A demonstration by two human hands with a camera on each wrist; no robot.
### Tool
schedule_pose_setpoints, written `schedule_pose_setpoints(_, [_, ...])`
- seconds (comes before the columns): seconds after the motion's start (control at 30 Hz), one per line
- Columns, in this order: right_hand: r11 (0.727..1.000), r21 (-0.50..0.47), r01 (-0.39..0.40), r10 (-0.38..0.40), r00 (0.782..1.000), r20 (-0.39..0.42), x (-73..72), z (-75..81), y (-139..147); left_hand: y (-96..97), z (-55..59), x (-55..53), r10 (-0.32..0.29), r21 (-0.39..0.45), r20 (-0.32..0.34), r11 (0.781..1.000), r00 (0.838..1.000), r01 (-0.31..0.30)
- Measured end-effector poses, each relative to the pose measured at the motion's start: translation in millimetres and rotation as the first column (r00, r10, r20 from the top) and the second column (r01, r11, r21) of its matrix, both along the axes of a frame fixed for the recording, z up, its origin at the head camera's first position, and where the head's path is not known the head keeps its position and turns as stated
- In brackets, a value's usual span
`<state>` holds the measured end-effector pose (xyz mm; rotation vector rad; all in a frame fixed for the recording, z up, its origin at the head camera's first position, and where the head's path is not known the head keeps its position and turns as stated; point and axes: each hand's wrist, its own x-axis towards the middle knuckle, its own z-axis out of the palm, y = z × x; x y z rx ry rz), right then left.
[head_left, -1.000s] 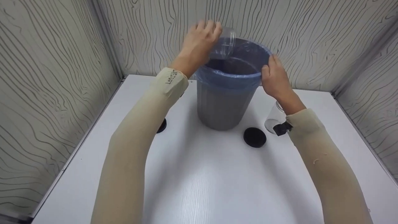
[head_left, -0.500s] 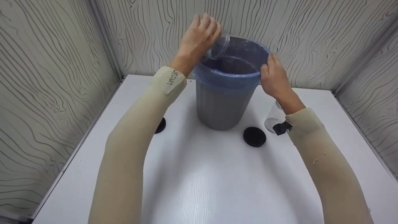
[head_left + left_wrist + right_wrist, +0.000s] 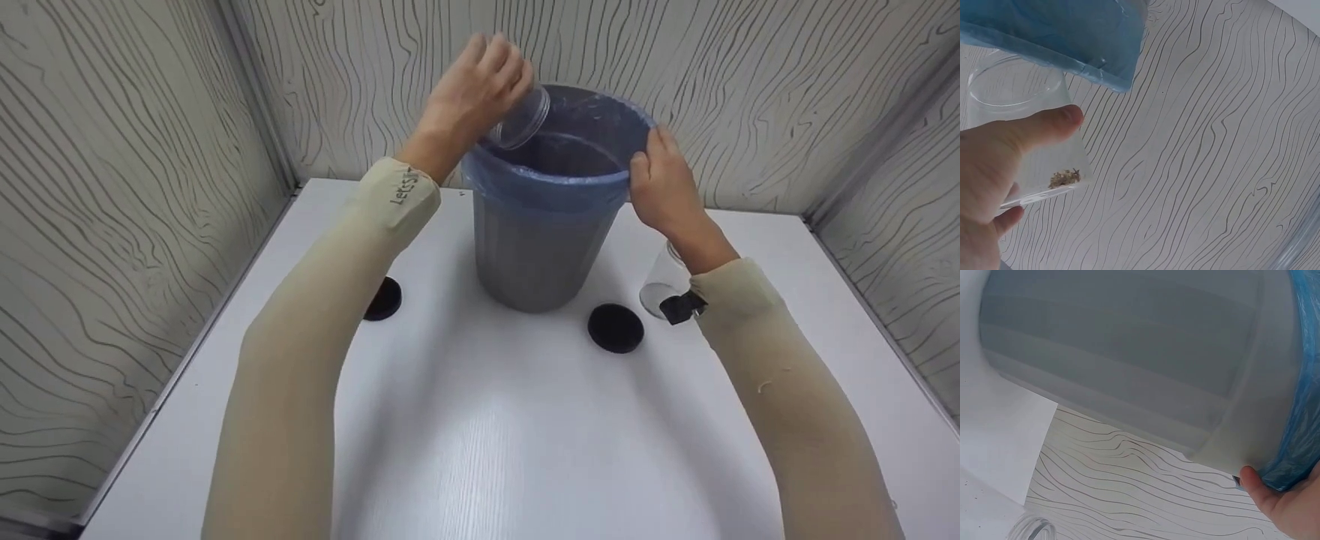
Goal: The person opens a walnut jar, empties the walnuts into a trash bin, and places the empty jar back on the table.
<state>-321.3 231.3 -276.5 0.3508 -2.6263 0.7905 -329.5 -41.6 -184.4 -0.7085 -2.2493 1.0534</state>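
My left hand (image 3: 476, 94) grips a clear jar (image 3: 1044, 146) at the left side of a grey trash can (image 3: 532, 262). The jar is tipped, its mouth towards the can's opening. A small clump of brown dry bits (image 3: 1065, 178) lies inside near the jar's base in the left wrist view. A blue bag (image 3: 551, 195) lines the can and folds over its rim. My right hand (image 3: 666, 180) holds the can's right rim over the bag, thumb (image 3: 1258, 489) on the outside. The can's bottom is hidden from above.
A second clear jar (image 3: 660, 281) stands on the white table (image 3: 487, 450), partly behind my right wrist. One black lid (image 3: 616, 328) lies before the can, another black lid (image 3: 385, 298) beside my left forearm. Patterned walls (image 3: 337, 75) enclose the table's back and sides.
The jar in my left hand has shifted left and a little down over the can's rim, its mouth turning more towards the camera. My right hand keeps its hold on the rim.
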Motion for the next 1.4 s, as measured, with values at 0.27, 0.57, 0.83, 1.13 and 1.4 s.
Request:
schedule_pose_setpoints(0.27, [1.000,-0.004,-0.001,0.001,1.000,-0.008,-0.9,-0.5,0.2,8.9,-1.6,4.4,-0.103,0.100,0.034,0.990,0.994,0.099])
schedule_pose_setpoints(0.57, [1.000,-0.002,0.001,-0.001,1.000,0.011,-0.6,0.1,-0.3,18.7,0.4,0.6,-0.137,0.388,0.129,0.918,0.982,0.077])
schedule_pose_setpoints(0.83, [1.000,-0.001,0.011,-0.011,0.999,0.031,0.2,0.6,-1.3,24.8,1.9,-6.2,-0.014,0.272,0.055,0.962,0.998,-0.002])
schedule_pose_setpoints(1.13, [1.000,-0.002,0.012,-0.011,1.000,0.025,0.6,1.2,0.2,15.9,-1.1,-5.1,-0.012,0.296,0.077,0.955,0.997,-0.011])
schedule_pose_setpoints(1.4, [1.000,-0.005,0.000,0.000,1.000,0.020,-3.0,1.1,1.2,-0.8,-5.3,-3.5,-0.067,0.446,0.055,0.895,0.996,0.035])
